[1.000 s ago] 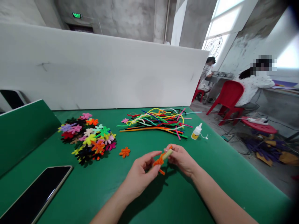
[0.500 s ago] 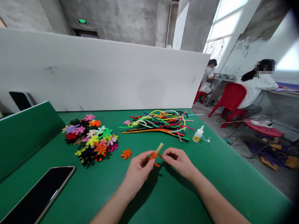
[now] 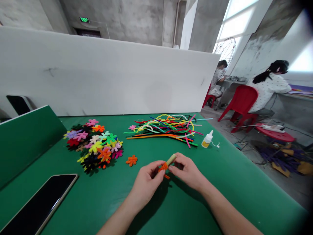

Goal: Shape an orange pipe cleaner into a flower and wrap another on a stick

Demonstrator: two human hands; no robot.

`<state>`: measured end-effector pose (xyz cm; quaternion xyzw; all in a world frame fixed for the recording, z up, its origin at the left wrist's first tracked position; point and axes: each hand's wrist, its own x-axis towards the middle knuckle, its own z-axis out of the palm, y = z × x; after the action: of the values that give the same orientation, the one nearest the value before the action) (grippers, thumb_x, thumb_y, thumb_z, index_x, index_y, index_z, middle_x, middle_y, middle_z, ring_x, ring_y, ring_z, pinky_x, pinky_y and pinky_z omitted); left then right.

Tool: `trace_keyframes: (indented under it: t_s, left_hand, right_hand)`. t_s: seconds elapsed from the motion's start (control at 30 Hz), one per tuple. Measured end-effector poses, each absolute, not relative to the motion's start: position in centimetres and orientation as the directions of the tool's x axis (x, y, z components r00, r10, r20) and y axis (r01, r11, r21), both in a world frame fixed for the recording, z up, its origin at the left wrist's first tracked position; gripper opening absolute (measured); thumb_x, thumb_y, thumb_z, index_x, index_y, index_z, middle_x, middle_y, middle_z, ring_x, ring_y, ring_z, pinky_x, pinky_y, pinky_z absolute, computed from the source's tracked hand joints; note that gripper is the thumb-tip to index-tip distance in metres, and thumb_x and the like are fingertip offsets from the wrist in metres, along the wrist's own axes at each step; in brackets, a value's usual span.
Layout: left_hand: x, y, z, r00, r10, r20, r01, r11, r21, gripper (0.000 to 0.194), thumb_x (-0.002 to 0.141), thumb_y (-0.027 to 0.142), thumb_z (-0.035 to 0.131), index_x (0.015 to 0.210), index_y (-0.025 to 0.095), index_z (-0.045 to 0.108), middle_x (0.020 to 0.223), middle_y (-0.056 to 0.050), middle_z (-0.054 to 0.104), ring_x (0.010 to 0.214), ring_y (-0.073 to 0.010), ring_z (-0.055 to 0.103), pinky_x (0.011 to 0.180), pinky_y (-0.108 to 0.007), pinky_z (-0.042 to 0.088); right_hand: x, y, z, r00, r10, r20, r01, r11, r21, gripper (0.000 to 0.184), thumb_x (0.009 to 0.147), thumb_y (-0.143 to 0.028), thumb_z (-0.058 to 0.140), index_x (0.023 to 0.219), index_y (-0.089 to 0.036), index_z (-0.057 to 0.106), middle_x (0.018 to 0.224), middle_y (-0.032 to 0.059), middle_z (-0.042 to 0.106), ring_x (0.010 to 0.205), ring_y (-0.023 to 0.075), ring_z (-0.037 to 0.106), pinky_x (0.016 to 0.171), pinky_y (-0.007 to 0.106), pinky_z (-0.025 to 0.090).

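Note:
My left hand (image 3: 146, 182) is closed around a short pale stick (image 3: 172, 159), its thumb and index finger pressed on an orange pipe cleaner (image 3: 163, 167) wound about it. One loose orange end sticks out below the left thumb. My right hand (image 3: 189, 171) is closed at the stick's upper part, thumb and fingertips on either side of it; the pipe cleaner's other end is hidden there. On the green table just left of my hands lies a single orange fuzzy flower (image 3: 131, 160).
Fuzzy flowers (image 3: 96, 147) in many colours are heaped at left. Loose pipe cleaners (image 3: 166, 127) lie at the back, beside a small white glue bottle (image 3: 207, 139). A phone (image 3: 41, 205) rests at front left. A white partition (image 3: 122, 75) bounds the table; two people sit at right.
My right hand first moved away from the stick, drawing out the orange pipe cleaner's end, then came back against the stick. The stick tilted up, then leaned right again. The view shifted slightly.

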<state>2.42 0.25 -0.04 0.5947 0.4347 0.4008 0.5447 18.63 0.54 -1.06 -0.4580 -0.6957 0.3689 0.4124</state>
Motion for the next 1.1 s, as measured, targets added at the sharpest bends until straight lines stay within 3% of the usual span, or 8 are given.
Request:
trace_keyframes:
  t_s: [0.13,0.33,0.47,0.63,0.77,0.87,0.97,1.1]
  left_hand:
    - [2.3,0.5,-0.5,0.300,0.952,0.068,0.082,-0.097,0.992,0.025,0.071,0.019,0.055,0.093,0.015,0.066,0.085,-0.005,0.069,0.076,-0.0173,0.061,0.067,-0.025,0.048]
    - [2.3,0.5,-0.7,0.297,0.941,0.160,0.206,-0.227,0.952,0.024,0.072,0.017,0.053,0.092,0.014,0.065,0.091,-0.007,0.069,0.082,-0.0181,0.062,0.077,-0.028,0.047]
    - [2.1,0.4,-1.0,0.322,0.894,0.311,0.368,-0.421,0.829,0.025,0.075,0.016,0.049,0.094,0.015,0.065,0.090,-0.008,0.068,0.080,-0.0177,0.061,0.074,-0.029,0.048]
    - [1.9,0.2,-1.3,0.393,0.837,0.381,0.511,-0.543,0.667,0.029,0.076,0.017,0.046,0.100,0.017,0.062,0.082,-0.008,0.067,0.072,-0.0183,0.060,0.067,-0.031,0.049]
    - [2.1,0.3,-1.1,0.341,0.891,0.299,0.378,-0.421,0.824,0.026,0.076,0.017,0.047,0.096,0.018,0.064,0.092,-0.007,0.067,0.082,-0.0172,0.061,0.076,-0.029,0.047]
    - [2.3,0.6,-0.8,0.365,0.915,0.174,0.235,-0.271,0.933,0.026,0.074,0.016,0.048,0.094,0.017,0.064,0.090,-0.005,0.068,0.078,-0.0165,0.062,0.072,-0.027,0.049]
    - [2.2,0.9,-0.8,0.339,0.933,0.119,0.201,-0.195,0.960,0.025,0.071,0.016,0.051,0.091,0.015,0.065,0.084,-0.004,0.069,0.074,-0.0170,0.062,0.068,-0.027,0.049]
    - [2.1,0.9,-1.1,0.337,0.933,0.125,0.227,-0.210,0.951,0.026,0.071,0.017,0.051,0.094,0.016,0.064,0.083,-0.004,0.067,0.074,-0.0162,0.060,0.068,-0.026,0.047]
  right_hand:
    - [18.3,0.6,-1.5,-0.272,0.959,0.080,0.188,0.135,-0.973,0.015,0.075,-0.028,0.054,0.071,-0.014,0.055,0.060,-0.0022,0.048,0.052,0.0092,0.041,0.049,0.021,0.034]
    - [17.7,0.4,-1.0,-0.284,0.958,-0.045,-0.102,-0.077,-0.992,0.022,0.068,-0.033,0.061,0.068,-0.013,0.053,0.060,-0.0027,0.046,0.051,0.0067,0.036,0.048,0.020,0.029]
    - [17.4,0.3,-1.1,-0.338,0.931,-0.136,-0.206,-0.214,-0.955,0.020,0.067,-0.030,0.062,0.067,-0.013,0.053,0.050,-0.0073,0.038,0.041,0.0033,0.022,0.041,0.019,0.015]
    - [17.4,0.3,-1.4,-0.335,0.934,-0.123,-0.226,-0.206,-0.952,0.014,0.068,-0.025,0.059,0.066,-0.012,0.053,0.048,-0.0082,0.035,0.041,0.0032,0.021,0.041,0.019,0.014]
    - [17.2,0.4,-1.4,-0.298,0.950,-0.090,-0.159,-0.143,-0.977,0.012,0.069,-0.023,0.056,0.067,-0.012,0.053,0.053,-0.0052,0.044,0.044,0.0039,0.031,0.043,0.018,0.022]
    - [17.3,0.6,-1.4,-0.259,0.962,-0.081,-0.059,-0.100,-0.993,0.012,0.071,-0.023,0.053,0.071,-0.012,0.054,0.055,-0.0030,0.049,0.045,0.0057,0.038,0.044,0.019,0.027]
    - [17.5,0.5,-1.3,-0.242,0.969,-0.056,0.005,-0.057,-0.998,0.011,0.071,-0.023,0.053,0.073,-0.012,0.054,0.052,-0.0040,0.048,0.044,0.0061,0.038,0.043,0.019,0.028]
    - [17.6,0.4,-1.3,-0.260,0.965,-0.021,-0.037,-0.031,-0.999,0.016,0.074,-0.029,0.054,0.075,-0.013,0.055,0.056,-0.0031,0.050,0.047,0.0062,0.040,0.044,0.018,0.030]
